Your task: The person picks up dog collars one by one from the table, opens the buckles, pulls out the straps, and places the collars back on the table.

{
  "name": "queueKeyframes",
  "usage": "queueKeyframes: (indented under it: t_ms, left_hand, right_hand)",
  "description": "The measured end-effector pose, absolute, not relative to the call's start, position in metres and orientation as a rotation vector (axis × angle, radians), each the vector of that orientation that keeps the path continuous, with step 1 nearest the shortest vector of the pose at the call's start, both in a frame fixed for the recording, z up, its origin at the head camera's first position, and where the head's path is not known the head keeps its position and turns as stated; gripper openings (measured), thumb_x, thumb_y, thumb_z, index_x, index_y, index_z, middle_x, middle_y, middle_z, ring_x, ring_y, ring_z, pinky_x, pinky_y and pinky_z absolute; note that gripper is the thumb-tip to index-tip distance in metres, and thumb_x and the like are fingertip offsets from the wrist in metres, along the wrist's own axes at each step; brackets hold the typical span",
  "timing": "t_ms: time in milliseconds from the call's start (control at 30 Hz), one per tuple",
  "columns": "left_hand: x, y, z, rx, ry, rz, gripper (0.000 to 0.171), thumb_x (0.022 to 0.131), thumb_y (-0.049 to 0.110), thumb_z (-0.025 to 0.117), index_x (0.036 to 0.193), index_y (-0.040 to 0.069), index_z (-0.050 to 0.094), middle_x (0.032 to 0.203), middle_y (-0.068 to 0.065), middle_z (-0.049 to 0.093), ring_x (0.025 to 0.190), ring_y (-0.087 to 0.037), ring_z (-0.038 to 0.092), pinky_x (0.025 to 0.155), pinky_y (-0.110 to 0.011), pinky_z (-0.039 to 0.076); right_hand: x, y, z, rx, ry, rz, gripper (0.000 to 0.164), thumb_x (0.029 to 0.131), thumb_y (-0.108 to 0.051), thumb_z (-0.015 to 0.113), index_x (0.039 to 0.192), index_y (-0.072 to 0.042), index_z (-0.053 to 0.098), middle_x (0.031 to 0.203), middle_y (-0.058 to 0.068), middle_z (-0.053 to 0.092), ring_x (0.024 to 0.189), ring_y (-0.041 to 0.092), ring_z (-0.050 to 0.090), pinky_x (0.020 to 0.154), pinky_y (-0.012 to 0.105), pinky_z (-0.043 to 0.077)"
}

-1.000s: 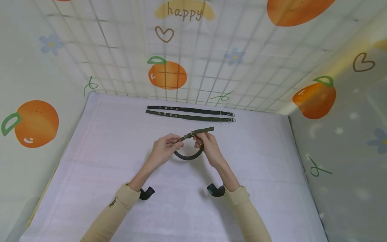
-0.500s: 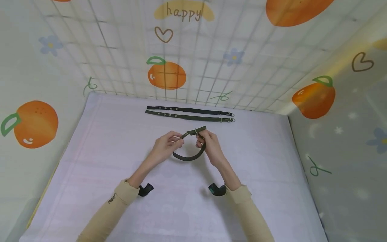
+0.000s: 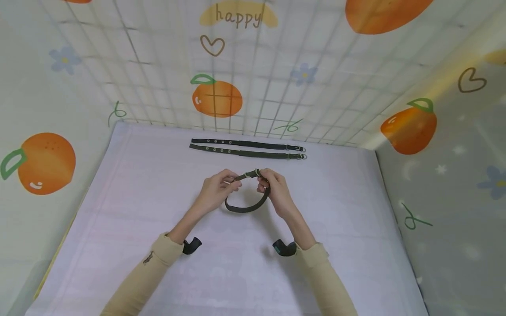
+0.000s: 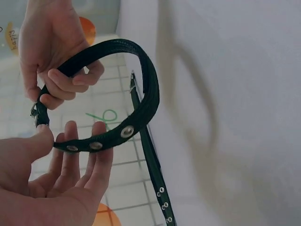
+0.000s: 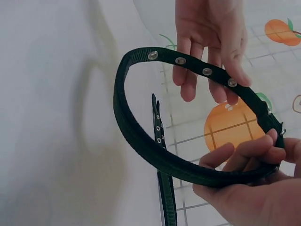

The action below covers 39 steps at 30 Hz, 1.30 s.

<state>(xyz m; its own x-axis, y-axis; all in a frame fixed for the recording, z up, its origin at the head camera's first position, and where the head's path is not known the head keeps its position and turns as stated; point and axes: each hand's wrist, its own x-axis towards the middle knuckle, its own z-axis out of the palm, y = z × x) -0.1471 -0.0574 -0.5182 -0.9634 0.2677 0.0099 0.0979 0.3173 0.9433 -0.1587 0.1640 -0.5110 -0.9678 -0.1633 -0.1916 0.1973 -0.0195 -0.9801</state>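
A dark green collar (image 3: 242,210) with metal eyelets is held up off the table in a loop between both hands. My left hand (image 3: 213,191) pinches its eyelet strap between thumb and fingers; in the left wrist view, the other fingers spread behind the eyelets (image 4: 96,146). At the buckle end, my right hand (image 3: 278,191) grips the collar, with fingers curled round the band. The metal buckle (image 5: 282,129) shows beside the right fingertips in the right wrist view. Fingers partly hide the strap's tip at the buckle.
Two more collars, one black (image 3: 261,145) and one green (image 3: 257,154), lie straight side by side at the back of the white-covered table (image 3: 150,149). Behind them rises a grid wall (image 3: 269,101) under a cloth printed with oranges. Black angled pieces (image 3: 284,248) sit at both wrists.
The strap's free end, which stuck out beyond the right hand, has drawn back toward the buckle. The loop has widened slightly. Both hands stay nearly in place; the collars behind lie still.
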Motion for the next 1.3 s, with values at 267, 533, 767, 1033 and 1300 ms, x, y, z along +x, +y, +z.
queueKeyframes:
  t_ms: [267, 533, 767, 1033, 1300]
  left_hand:
    - [-0.150, -0.054, -0.516, 0.411, 2.489, 1.647, 0.032, 0.103, 0.032, 0.076, 0.130, 0.014, 0.072, 0.121, -0.012, 0.081, 0.108, -0.030, 0.081, 0.092, -0.042, 0.066]
    - [-0.150, -0.056, -0.519, 0.397, 2.443, 1.679, 0.028, 0.104, 0.029, 0.074, 0.125, 0.012, 0.073, 0.116, -0.012, 0.083, 0.098, -0.030, 0.083, 0.077, -0.026, 0.055]
    - [-0.152, -0.070, -0.523, 0.342, 2.372, 1.727, 0.025, 0.109, 0.025, 0.066, 0.128, 0.008, 0.068, 0.117, -0.015, 0.083, 0.098, -0.034, 0.083, 0.084, -0.038, 0.067]
    - [-0.162, -0.090, -0.527, 0.022, 2.101, 1.954, 0.032, 0.112, 0.034, 0.060, 0.133, 0.011, 0.052, 0.133, -0.030, 0.072, 0.103, -0.033, 0.081, 0.094, -0.035, 0.065]
    - [-0.179, -0.112, -0.535, -0.336, 1.660, 2.377, 0.024, 0.108, 0.037, 0.065, 0.123, 0.021, 0.054, 0.129, -0.015, 0.075, 0.100, -0.016, 0.081, 0.104, -0.035, 0.064]
  right_hand:
    - [-0.158, 0.161, -0.513, -0.028, 2.012, -2.009, 0.031, 0.114, -0.024, 0.048, 0.093, -0.004, 0.057, 0.074, -0.004, 0.043, 0.073, 0.011, 0.050, 0.076, 0.023, 0.054]
    - [-0.157, 0.162, -0.513, -0.019, 2.003, -2.028, 0.031, 0.114, -0.025, 0.047, 0.096, -0.003, 0.058, 0.074, -0.004, 0.042, 0.072, 0.011, 0.050, 0.075, 0.023, 0.055]
    - [-0.161, 0.171, -0.511, 0.119, 1.910, -2.152, 0.031, 0.114, -0.030, 0.049, 0.096, -0.005, 0.057, 0.070, -0.005, 0.037, 0.068, 0.011, 0.044, 0.077, 0.027, 0.055]
    - [-0.178, 0.196, -0.514, 0.337, 1.643, -2.353, 0.028, 0.113, -0.038, 0.058, 0.104, -0.011, 0.063, 0.075, -0.006, 0.036, 0.074, 0.013, 0.038, 0.077, 0.030, 0.049]
    - [-0.198, 0.225, -0.524, 0.649, 1.438, -2.631, 0.022, 0.115, -0.028, 0.054, 0.109, -0.010, 0.066, 0.094, -0.005, 0.057, 0.092, 0.012, 0.052, 0.088, 0.029, 0.049]
